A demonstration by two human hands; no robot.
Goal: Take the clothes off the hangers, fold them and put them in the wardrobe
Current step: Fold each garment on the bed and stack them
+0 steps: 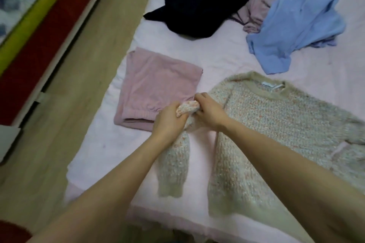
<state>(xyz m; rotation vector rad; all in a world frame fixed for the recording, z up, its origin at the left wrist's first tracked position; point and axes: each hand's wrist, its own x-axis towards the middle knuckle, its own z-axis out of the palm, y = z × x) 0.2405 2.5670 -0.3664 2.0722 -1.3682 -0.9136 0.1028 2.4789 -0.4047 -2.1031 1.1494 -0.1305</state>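
Fuzzy speckled sweater flat on bed; sleeve bunched

A knitted sweater lies flat on the bed, its sleeve to the left. Left of it sits a folded garment. Behind them, a heap of loose clothes lies. The floor runs along the bed's left side.

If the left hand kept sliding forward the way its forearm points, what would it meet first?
Probably the folded pink garment. The left hand grips the knitted sweater's bunched sleeve right at that garment's near edge. Depth is unclear.
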